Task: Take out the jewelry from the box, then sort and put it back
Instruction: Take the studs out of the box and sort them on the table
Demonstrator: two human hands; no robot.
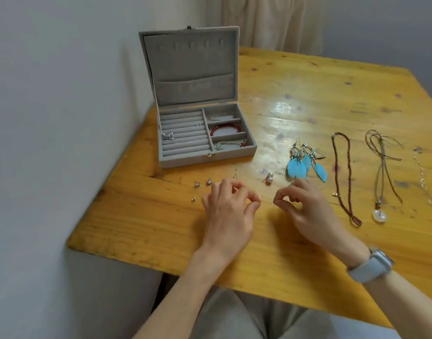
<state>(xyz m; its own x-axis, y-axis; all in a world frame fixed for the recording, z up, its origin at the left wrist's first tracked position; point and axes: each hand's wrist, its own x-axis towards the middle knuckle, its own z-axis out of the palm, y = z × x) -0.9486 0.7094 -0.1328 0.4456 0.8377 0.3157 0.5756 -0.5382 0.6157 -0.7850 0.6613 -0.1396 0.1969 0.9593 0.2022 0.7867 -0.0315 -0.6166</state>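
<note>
On the near half of the yellow wooden table [307,99] both hands work close together. The left hand [226,211] has its fingers curled, thumb and forefinger pinching a tiny metal piece [259,197], too small to identify. The right hand [305,206], with a pale grey watch [371,266] on its wrist, is likewise curled and pinches a thin wire-like piece [271,199] at its fingertips; the two pieces sit just apart.

At the far left of the table stands the grey velvet jewelry box [205,152], lid upright. Its left side holds ring rolls with a small silver piece [168,136] tucked in; the right side has three compartments, the middle one holding a red bead bracelet [226,129], the nearest one a silver chain [224,145].

Just left of the left hand lie several small stud earrings [202,183]. Between the hands and the box rests a pair of pearl earrings [269,178]. To the right lie two blue feather earrings [305,162], then a brown beaded necklace [343,177], then a cord necklace with a pale round pendant [379,215], and at the right edge a fine chain [424,182].
</note>
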